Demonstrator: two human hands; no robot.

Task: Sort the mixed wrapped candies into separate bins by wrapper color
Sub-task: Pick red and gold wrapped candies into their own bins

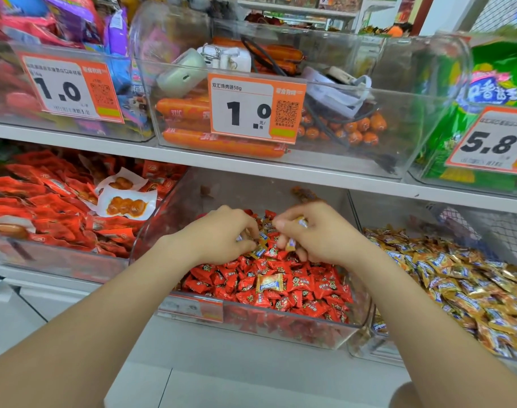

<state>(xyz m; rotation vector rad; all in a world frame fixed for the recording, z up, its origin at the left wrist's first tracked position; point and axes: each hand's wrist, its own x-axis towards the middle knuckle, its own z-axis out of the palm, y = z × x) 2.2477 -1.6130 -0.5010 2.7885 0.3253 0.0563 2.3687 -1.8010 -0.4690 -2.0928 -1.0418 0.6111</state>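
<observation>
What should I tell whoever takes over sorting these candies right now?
Both hands are in the red bin. The left hand pinches a gold candy; the right hand grips gold candies.
Done: the gold bin on the right holds only gold, as far as shows.
Left: move the held ones there, then the stray lying on the red candies near the front. More may be buried.

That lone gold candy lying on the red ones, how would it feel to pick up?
Probably light: the gold candy rests atop loose red candies without sinking. Its glossy wrapper may be slippery; the crimped ends look pinchable.
</observation>
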